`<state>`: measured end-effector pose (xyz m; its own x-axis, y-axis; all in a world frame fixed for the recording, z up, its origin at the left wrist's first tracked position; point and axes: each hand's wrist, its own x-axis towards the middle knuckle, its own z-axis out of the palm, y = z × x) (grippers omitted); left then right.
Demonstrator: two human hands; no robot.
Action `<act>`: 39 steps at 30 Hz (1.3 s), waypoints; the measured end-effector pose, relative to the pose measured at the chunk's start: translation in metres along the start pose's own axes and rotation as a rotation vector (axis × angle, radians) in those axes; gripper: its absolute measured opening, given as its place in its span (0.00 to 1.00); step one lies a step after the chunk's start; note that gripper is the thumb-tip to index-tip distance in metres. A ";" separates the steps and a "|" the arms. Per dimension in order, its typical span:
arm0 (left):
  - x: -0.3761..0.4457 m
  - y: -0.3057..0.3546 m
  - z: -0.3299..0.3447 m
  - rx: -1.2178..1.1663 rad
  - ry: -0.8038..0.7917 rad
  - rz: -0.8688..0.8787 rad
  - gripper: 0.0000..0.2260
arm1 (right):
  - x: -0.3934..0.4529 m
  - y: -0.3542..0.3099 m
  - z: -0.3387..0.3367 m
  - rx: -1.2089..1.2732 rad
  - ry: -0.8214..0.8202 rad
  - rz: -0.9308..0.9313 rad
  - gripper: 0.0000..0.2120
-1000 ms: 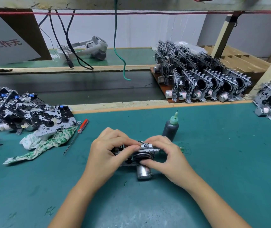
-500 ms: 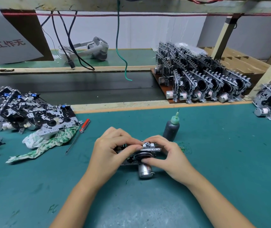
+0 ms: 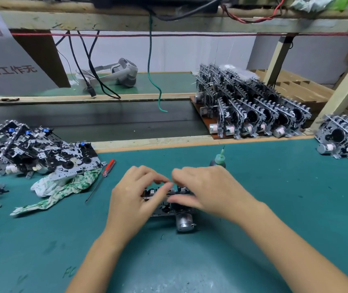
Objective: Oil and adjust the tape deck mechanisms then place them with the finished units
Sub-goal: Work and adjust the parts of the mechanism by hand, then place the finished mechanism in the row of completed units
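Tape deck mech (image 3: 169,205) on tabletop (image 3: 274,208), mid-adjust — left hand (image 3: 135,197) gripping its left end, right hand (image 3: 207,191) pinching top edge. Next: lift w/ firm grip, over to finished units (image 3: 253,106) — judged, not seen.

right hand (image 3: 209,187) now higher, fingers looser
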<state>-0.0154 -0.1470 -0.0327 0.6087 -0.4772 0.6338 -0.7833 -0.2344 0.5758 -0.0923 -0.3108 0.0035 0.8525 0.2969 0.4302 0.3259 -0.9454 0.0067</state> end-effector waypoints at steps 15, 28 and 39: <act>0.064 0.081 0.015 0.019 -0.382 0.481 0.11 | -0.071 0.031 -0.077 0.268 -0.032 0.301 0.14; 0.115 0.148 0.207 0.174 -0.578 0.338 0.26 | -0.138 0.173 -0.098 -0.084 0.068 0.888 0.19; 0.125 0.120 0.316 -0.073 -0.992 0.038 0.32 | -0.132 0.282 -0.076 -0.279 0.020 1.187 0.13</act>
<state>-0.0732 -0.5028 -0.0474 0.1761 -0.9832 -0.0475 -0.7697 -0.1677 0.6160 -0.1442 -0.6265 0.0168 0.5538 -0.7707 0.3153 -0.7523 -0.6254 -0.2073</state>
